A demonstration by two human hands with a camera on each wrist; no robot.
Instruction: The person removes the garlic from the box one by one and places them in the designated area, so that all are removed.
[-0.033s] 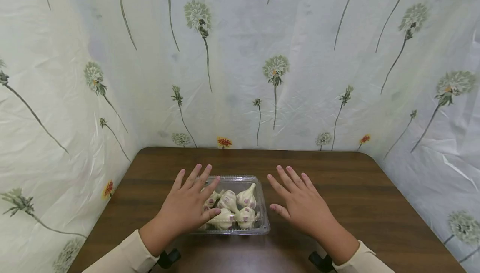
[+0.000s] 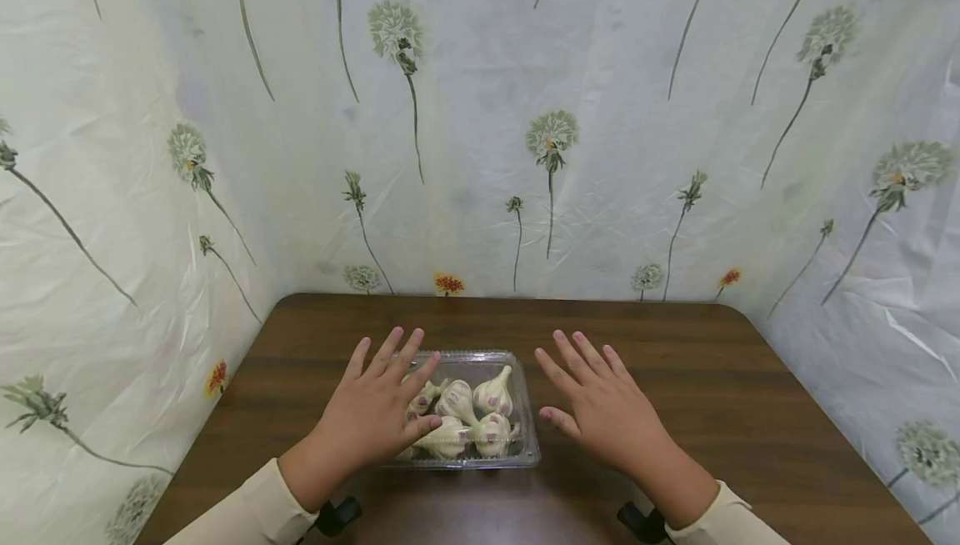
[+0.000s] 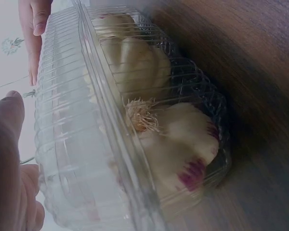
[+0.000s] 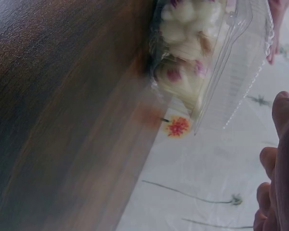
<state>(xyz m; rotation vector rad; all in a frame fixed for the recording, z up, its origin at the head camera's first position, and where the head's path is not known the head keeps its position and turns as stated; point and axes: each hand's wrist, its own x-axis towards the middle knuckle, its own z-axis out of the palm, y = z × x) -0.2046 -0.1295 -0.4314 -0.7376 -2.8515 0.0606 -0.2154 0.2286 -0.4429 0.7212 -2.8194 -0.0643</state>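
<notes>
A clear plastic clamshell box (image 2: 531,449) sits on the table with several garlic bulbs (image 2: 493,395) inside, white with purple streaks. Its lid looks closed in the left wrist view, where a tuft of roots (image 3: 142,115) shows on one bulb. My left hand (image 2: 367,418) hovers over the left part of the box, fingers spread and palm down, hiding that side. To the right of the box my right hand (image 2: 618,416) is held in the air, also spread, its thumb near the box's right edge. Neither hand holds anything.
The brown wood-grain table (image 2: 675,345) has rounded far corners. A pale curtain (image 2: 480,112) printed with dandelions hangs behind it and along both sides. Dark straps (image 2: 339,517) show at the wrists below the light sleeves (image 2: 258,505).
</notes>
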